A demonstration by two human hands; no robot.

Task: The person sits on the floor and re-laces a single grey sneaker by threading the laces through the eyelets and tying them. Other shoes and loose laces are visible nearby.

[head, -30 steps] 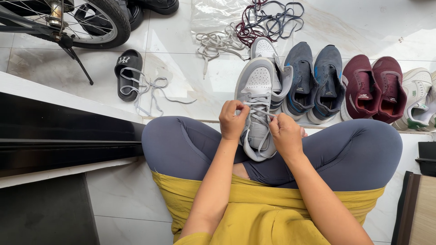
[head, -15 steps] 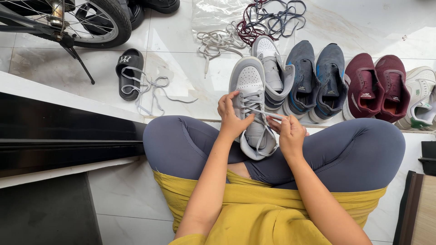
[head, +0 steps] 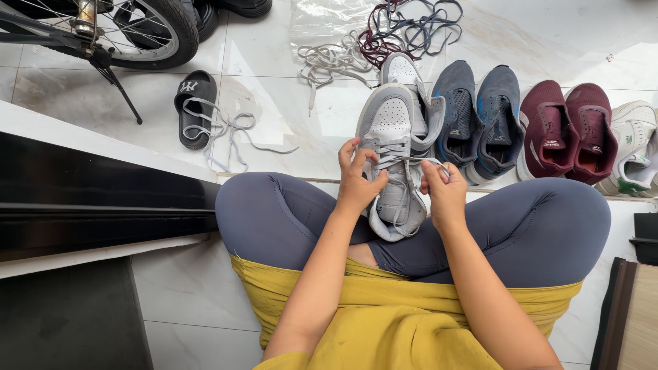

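1. The person is sitting cross-legged on the floor point(head: 274, 103), and a grey and white sneaker point(head: 393, 161) is resting on the lap, its toe pointing away from the body.
2. The left hand point(head: 356, 179) is gripping the near side of the sneaker, with its fingers curling over the lace rows.
3. The right hand point(head: 444, 190) is pinching a grey lace point(head: 415, 162) that is running taut across the shoe from one hand to the other.
4. Just beyond the hands, the matching sneaker point(head: 406, 81) is lying on the tiles, partly hidden by the held one.
5. To the right of the right hand, a pair of dark grey running shoes point(head: 476, 116) is standing next to a pair of maroon shoes point(head: 572, 130), and a white shoe point(head: 634, 147) is lying at the edge of view.
6. Farther beyond the hands, a heap of loose laces point(head: 384, 38) is lying on the floor.
7. Well to the left of the left hand, a black slide sandal point(head: 194, 106) is lying with pale laces over it, near a bicycle wheel point(head: 154, 31).
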